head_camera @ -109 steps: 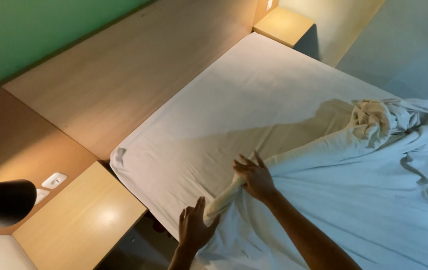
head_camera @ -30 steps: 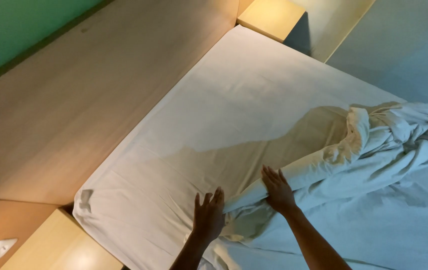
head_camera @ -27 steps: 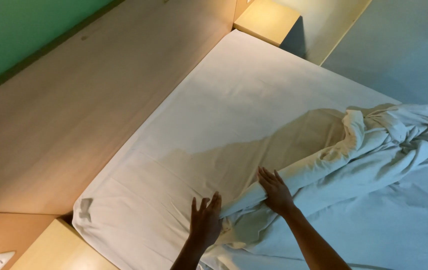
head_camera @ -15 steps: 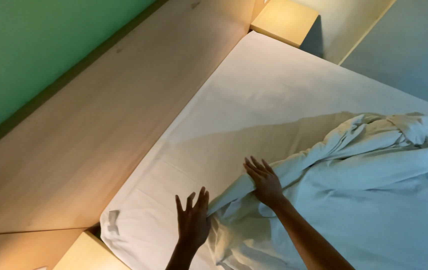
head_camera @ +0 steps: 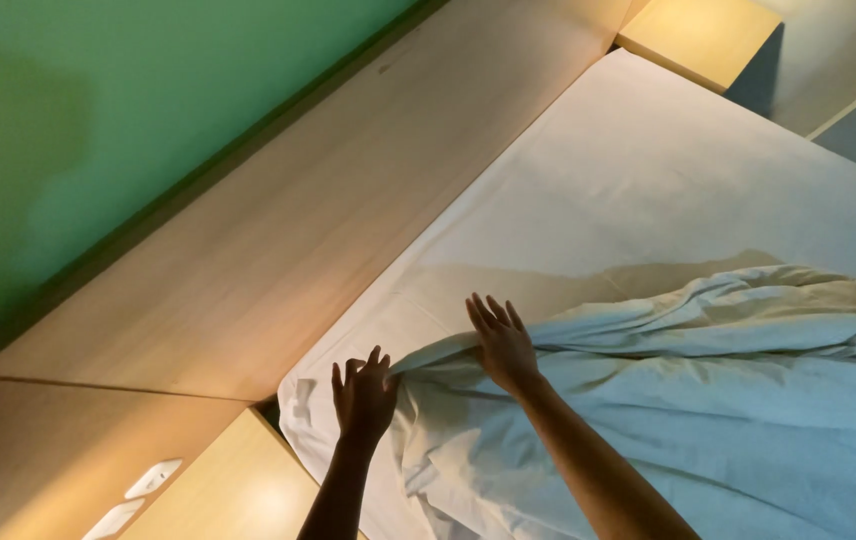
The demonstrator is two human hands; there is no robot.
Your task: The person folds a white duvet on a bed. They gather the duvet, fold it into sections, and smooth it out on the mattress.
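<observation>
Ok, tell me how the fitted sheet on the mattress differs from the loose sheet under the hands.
The fitted sheet lies flat and smooth over the mattress; the loose sheet is bunched into folds and wrinkles. The fitted sheet looks warm cream in the light, the loose sheet cooler and greyer. The right hand rests on the loose sheet's edge, the left hand beside it. Both sheets are plain and pale.

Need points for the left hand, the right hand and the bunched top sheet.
left hand [head_camera: 363,398], head view, back of the hand.
right hand [head_camera: 501,345], head view, back of the hand, flat on the sheet.
bunched top sheet [head_camera: 708,400], head view, middle of the crumpled cloth.
</observation>
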